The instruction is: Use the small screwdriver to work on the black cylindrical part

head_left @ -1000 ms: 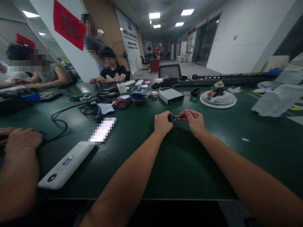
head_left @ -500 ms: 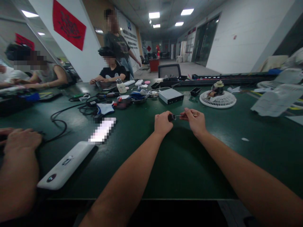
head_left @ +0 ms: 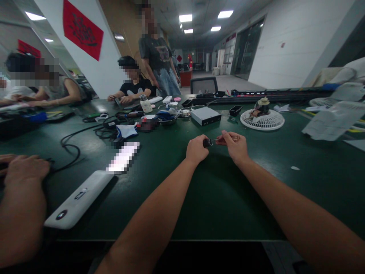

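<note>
My left hand (head_left: pixel 196 149) is closed round a small dark cylindrical part (head_left: pixel 208 143), whose end sticks out on the right side of the fist. Facing it, my right hand (head_left: pixel 235 144) pinches a thin metal tool (head_left: pixel 215 140) that looks like a screwdriver. The tool's shaft points left and its tip is at the end of the dark part; whether it touches is too small to tell. Both hands are above the green table (head_left: pixel 228 205).
Beyond my hands are a grey box (head_left: pixel 205 115), a small black tray (head_left: pixel 235 110) and a white fan grille with a motor (head_left: pixel 262 118). A white power bank (head_left: pixel 80 199), cables and another person's hand (head_left: pixel 27 169) lie at left. People are across the table.
The dark part in my left hand has tilted slightly, and the tool tip is closer to it. The standing person in the back has moved to the right.
</note>
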A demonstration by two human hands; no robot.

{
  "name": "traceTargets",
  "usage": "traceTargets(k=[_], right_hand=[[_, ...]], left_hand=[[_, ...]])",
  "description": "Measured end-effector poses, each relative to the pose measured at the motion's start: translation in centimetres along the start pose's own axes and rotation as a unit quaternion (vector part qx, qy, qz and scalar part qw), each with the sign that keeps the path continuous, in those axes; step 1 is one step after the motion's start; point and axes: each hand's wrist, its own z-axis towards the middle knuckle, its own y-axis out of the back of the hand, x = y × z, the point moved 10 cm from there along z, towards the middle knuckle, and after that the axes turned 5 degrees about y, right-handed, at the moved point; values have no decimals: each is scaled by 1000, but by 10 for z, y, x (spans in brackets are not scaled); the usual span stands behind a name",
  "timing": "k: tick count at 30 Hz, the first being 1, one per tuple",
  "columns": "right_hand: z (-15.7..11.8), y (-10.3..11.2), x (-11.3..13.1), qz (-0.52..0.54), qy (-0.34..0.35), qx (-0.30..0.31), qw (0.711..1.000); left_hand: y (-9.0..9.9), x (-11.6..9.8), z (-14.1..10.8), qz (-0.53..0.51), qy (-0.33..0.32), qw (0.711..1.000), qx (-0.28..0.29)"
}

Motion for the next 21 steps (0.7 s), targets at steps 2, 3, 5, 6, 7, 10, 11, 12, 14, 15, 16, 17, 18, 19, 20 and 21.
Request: traceTargets(k=[2,3,5,6,7,10,11,12,14,15,16,17,18,19,20,21], right_hand=[[-1,-3,0,8,-7,10,1000],[-1,-4,0,10,-12,15,1000],[-2,-5,-1,11,-20,21,1000],[-2,-5,-1,10,-21,22,999],[-3,-5,-1,9,-19,21,1000],[-3,-4,2,9,-4,10,1000],[-3,-3,3,9,0,4,1000],[-3,-3,4,10,4,0,1000],[-2,-3,4,13,2,0,1000],[-2,-4,4,15,-2,4,1000],[-2,-5,3,18,-8,11,1000],[-1,-5,2,21,-14,17,1000],[-1,-6,1,23,-21,22,999],[-1,-6,0,25,-26,24,999],[0,-5,-1,27,-29,23,999],[0,-4,-1,28,-31,21,999]], left_hand=[[-1,0,0,1,-1,1000,4],[-1,0,0,2,-3,1000,7],[-2,-2,0,4,-9,1000,16],[-2,-3,0,5,-13,1000,21],[-3,-5,-1,7,-16,1000,26],[-6,-6,-1,15,-19,999,39],[-8,-6,-1,18,-18,999,42],[-9,-6,-1,23,-17,999,45],[-11,-5,-1,32,-12,998,49],[-12,-5,-1,37,-9,998,51],[-13,-4,-1,41,-5,998,53],[-14,-3,-2,46,-1,997,55],[-14,-2,-2,50,2,997,58],[-14,-2,-2,53,3,997,61],[-15,-2,-2,56,3,996,64],[-15,-2,-2,58,1,996,68]])
